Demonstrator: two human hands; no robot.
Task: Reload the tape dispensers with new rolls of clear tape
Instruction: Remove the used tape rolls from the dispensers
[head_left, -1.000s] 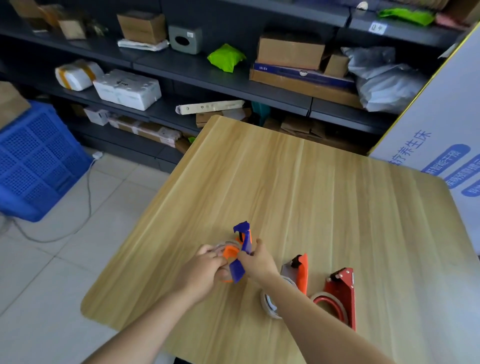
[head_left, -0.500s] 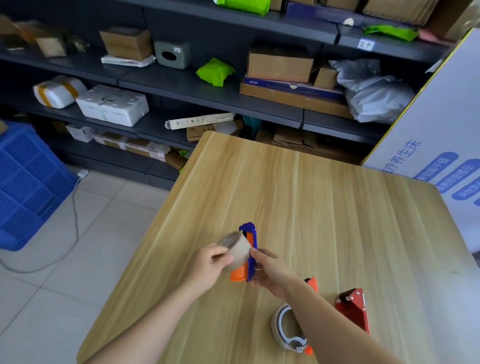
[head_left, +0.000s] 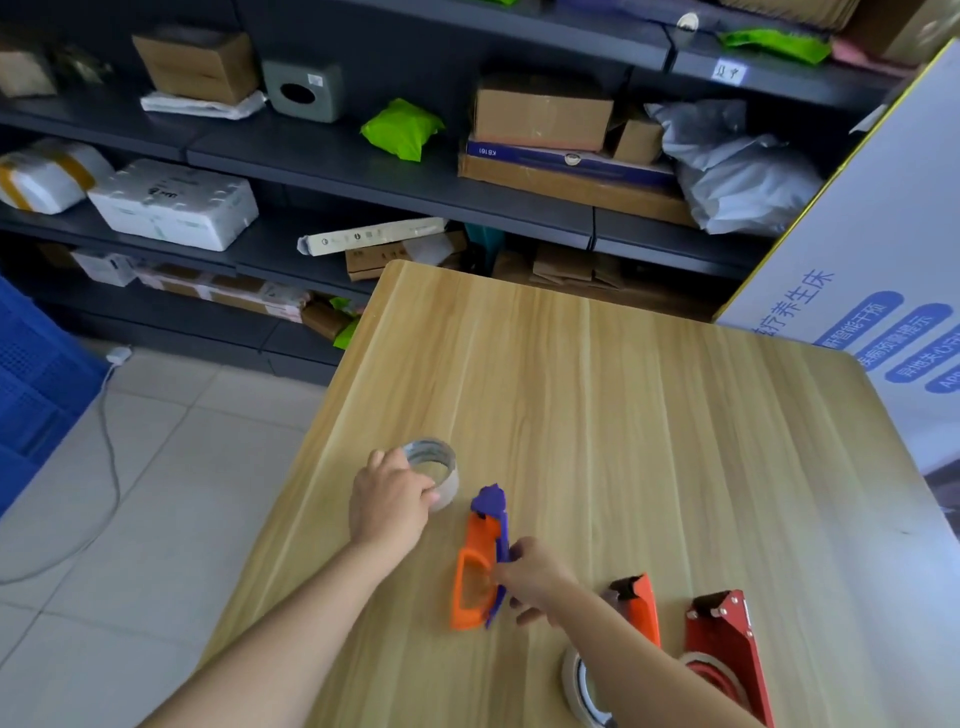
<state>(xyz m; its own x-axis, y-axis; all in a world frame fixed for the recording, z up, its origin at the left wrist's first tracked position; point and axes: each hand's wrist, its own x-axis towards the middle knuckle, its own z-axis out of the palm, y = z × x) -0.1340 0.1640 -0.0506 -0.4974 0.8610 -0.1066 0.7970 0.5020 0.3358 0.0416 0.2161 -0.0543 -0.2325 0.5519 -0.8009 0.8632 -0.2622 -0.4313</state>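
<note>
An orange and purple tape dispenser (head_left: 479, 564) lies on the wooden table (head_left: 649, 415), its spool hub bare. My right hand (head_left: 532, 579) grips its purple side near the lower end. A nearly used-up tape roll core (head_left: 434, 470) sits flat on the table to the upper left, with my left hand (head_left: 389, 501) holding its near rim. To the right, an orange dispenser (head_left: 636, 603) with a clear tape roll (head_left: 579, 688) is partly hidden by my right forearm. A red dispenser (head_left: 724, 639) with a roll lies further right.
Dark shelving (head_left: 415, 176) with boxes and parcels runs behind the table. A white printed board (head_left: 883, 270) leans at the right edge. A blue crate (head_left: 36, 374) and a cable (head_left: 111, 457) are on the tiled floor at left.
My left hand pulled the roll off the orange and purple dispenser and set it down on the table at upper left. The dispenser has come down flat on the table in my right hand.
</note>
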